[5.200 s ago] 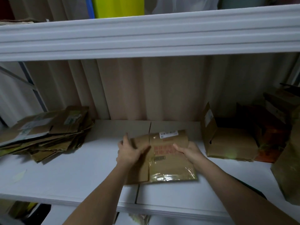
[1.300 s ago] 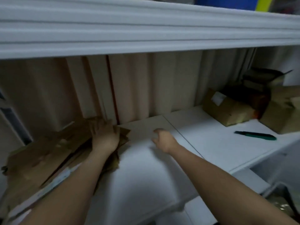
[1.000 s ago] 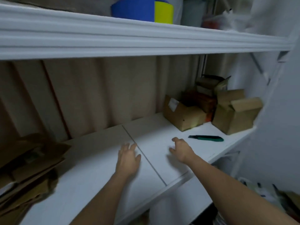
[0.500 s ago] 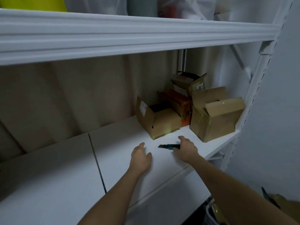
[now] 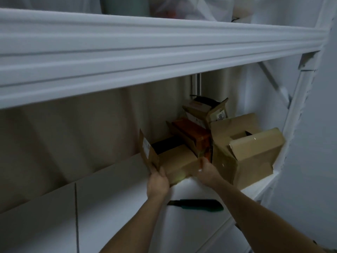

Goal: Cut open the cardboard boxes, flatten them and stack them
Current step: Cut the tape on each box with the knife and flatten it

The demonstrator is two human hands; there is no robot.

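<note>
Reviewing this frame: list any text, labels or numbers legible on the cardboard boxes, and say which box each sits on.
Nothing reads with certainty.
White sticker on the raised flap of the topmost small brown cardboard box: large digits, possibly "000", blurred.
White label on the upright left flap of the open brown cardboard box held by the left hand and right hand: too small to read.
Orange box: no legible print.
Large brown box at right: no text visible.

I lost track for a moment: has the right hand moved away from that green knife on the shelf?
Yes. The right hand has left the green knife and gone up to the small open box, gripping its right end; the knife lies alone on the shelf.
</note>
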